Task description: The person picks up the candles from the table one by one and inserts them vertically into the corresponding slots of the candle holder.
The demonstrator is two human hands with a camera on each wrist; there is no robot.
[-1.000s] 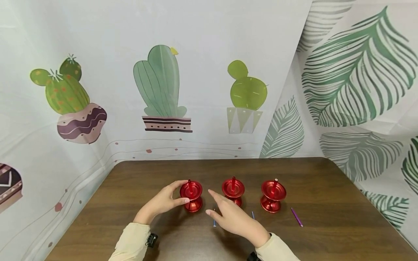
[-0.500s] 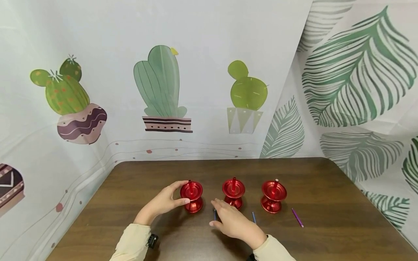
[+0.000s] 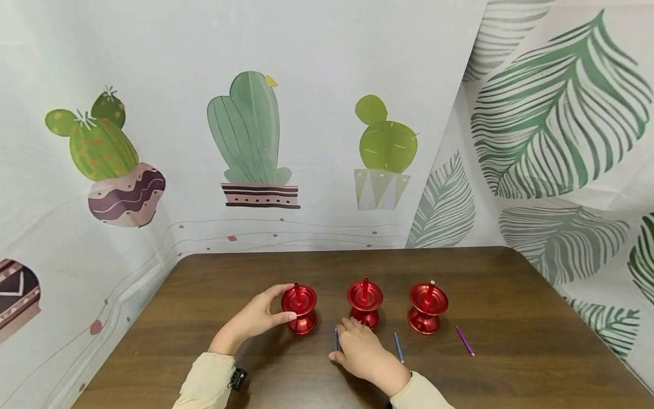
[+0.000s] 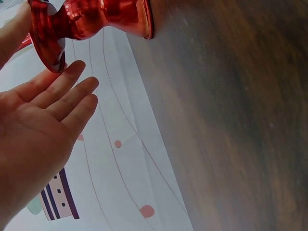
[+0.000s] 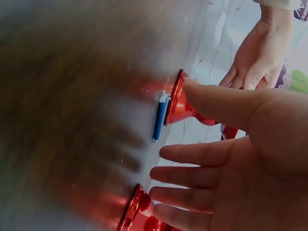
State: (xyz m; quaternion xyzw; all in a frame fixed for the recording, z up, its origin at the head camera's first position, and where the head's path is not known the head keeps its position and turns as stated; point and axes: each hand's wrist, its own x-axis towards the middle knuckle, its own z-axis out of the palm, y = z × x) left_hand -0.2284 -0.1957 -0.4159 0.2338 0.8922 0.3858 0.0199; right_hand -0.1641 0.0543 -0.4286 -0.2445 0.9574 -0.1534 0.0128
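In the head view my left hand holds the left red metal candle holder by its dish rim, thumb in front and fingers behind. The holder stands upright on the table, a short tube rising from its dish. My right hand is low over the table before the middle red candle holder, thumb and fingers spread. Just left of it lies a thin blue candle, partly hidden by the hand. The right wrist view shows that blue candle between thumb and fingertips, apart from both.
The right red candle holder completes a row along the wooden table. A second blue candle lies right of my right hand, and a purple candle farther right. A printed cloth hangs behind the table.
My right hand has come down toward the table and the near blue candle, uncovering more of the second blue candle. My left hand has stayed at the left candle holder.
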